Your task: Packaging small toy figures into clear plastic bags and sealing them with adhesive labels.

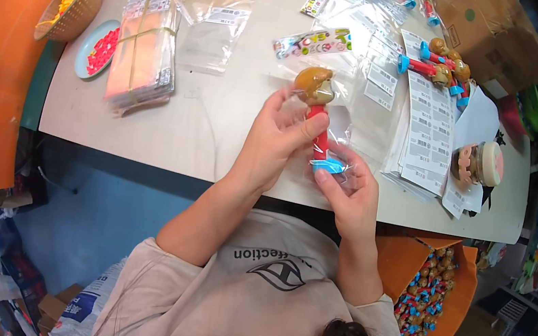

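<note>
A candy dispenser with a brown character head, a red stem and a blue foot is held up over the table's near edge. Clear plastic film, apparently a small bag, surrounds it. My left hand is closed round the stem just below the head, thumb across the front. Lower down, my right hand pinches the blue foot and the film at its bottom. Just beyond the dispenser lies a clear bag with a colourful printed header.
Sheets of white labels, a lidded jar and several dispensers lie to the right. On the left are a banded stack of bags, a plate of pink pieces and a basket. An orange bin stands below right.
</note>
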{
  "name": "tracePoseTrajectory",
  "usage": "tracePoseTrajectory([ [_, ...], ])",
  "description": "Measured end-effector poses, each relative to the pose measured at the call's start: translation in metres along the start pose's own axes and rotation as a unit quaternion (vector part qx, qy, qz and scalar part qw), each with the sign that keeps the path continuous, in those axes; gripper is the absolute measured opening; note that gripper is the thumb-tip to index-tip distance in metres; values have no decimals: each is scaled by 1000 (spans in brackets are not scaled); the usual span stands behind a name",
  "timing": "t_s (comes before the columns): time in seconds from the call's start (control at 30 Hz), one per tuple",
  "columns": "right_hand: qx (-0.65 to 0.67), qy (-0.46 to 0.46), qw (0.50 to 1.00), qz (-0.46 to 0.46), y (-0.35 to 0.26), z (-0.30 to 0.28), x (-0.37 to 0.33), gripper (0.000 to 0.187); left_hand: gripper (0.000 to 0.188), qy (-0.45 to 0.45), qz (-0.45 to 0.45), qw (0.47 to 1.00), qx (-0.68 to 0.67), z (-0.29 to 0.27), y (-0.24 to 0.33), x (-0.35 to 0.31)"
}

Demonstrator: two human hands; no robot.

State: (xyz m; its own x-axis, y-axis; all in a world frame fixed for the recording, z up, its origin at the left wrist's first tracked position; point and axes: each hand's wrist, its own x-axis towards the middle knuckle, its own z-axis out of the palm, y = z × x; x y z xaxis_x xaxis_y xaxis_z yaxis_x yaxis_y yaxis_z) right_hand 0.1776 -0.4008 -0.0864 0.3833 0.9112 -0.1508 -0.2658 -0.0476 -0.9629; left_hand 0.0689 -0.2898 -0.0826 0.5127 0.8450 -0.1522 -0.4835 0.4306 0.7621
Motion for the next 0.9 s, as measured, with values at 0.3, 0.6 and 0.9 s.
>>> tracePoseTrajectory([
  [0.3,55,-52,997,32,7,-3,0,41,41,-9,-48,999,-6,-2,7,8],
  [0.6,-88,109,979,-147,20,9,-1,43,52,-1,-40,994,104,2,7,4],
  [0.9,108,-82,984,119,4,-16,-1,43,60,-18,-44,997,60,-4,11,14],
])
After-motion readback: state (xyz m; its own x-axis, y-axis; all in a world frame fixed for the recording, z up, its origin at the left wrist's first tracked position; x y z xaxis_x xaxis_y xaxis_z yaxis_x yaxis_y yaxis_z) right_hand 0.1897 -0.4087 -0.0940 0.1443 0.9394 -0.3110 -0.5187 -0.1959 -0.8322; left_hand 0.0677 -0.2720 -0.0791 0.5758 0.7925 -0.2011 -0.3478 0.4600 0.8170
